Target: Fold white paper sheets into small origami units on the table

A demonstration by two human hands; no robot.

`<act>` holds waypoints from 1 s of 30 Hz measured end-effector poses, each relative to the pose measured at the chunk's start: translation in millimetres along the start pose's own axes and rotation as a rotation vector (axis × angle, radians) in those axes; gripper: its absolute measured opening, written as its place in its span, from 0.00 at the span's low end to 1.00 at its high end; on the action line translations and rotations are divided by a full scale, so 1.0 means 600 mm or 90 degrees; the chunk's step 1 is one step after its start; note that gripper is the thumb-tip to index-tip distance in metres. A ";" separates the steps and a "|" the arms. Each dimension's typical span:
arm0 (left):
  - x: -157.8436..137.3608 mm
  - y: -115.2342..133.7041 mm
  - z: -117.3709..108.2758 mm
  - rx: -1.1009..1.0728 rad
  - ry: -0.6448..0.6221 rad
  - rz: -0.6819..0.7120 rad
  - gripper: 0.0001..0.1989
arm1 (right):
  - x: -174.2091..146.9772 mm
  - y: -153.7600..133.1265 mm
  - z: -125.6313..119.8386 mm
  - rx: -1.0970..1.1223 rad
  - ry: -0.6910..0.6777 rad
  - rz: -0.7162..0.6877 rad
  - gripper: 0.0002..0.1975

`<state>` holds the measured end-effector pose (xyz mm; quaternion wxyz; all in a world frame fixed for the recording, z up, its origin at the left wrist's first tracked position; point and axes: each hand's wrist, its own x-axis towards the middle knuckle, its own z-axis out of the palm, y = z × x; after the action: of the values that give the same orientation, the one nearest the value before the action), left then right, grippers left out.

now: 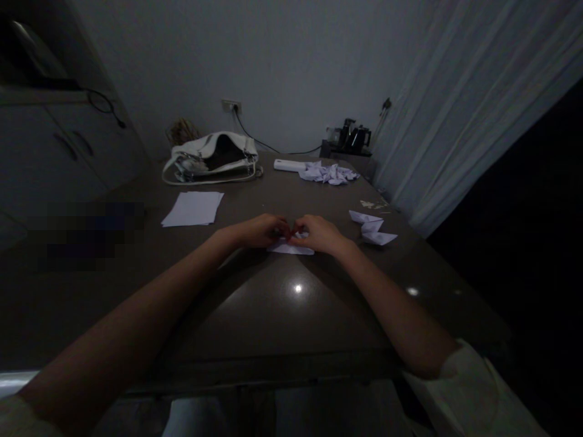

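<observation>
In the middle of the dark table, a small folded piece of white paper (pixel 291 247) lies under my fingers. My left hand (pixel 266 230) pinches it from the left, and my right hand (pixel 316 233) does so from the right. The fingertips of both hands meet at the paper's upper part and hide some of it. Its lower edge shows flat on the table. To the right sit several folded paper pieces (pixel 372 229) with pointed ends. A stack of plain white sheets (pixel 194 209) rests to the left.
At the back left stands an open white handbag (pixel 214 155). A long white object (pixel 289 165) lies beside a heap of folded paper (pixel 330 173) at the back. Small pale scraps (pixel 373 205) are near the right edge. A black kettle (pixel 361 138) stands beyond the table (pixel 273 315).
</observation>
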<state>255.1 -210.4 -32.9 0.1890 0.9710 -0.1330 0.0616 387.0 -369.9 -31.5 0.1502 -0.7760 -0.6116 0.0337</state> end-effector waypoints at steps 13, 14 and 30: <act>-0.003 -0.001 -0.003 -0.006 -0.017 0.002 0.17 | -0.001 0.000 0.000 0.006 0.006 0.000 0.14; -0.003 -0.001 -0.003 -0.006 -0.018 0.002 0.17 | -0.001 0.000 -0.001 0.006 0.004 0.000 0.14; -0.002 -0.002 -0.002 -0.008 -0.023 -0.012 0.17 | -0.001 0.001 0.000 0.005 0.004 0.006 0.14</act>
<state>254.1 -208.6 -32.3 0.1933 0.9719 -0.1277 0.0413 387.3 -370.2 -31.6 0.1549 -0.7787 -0.6071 0.0340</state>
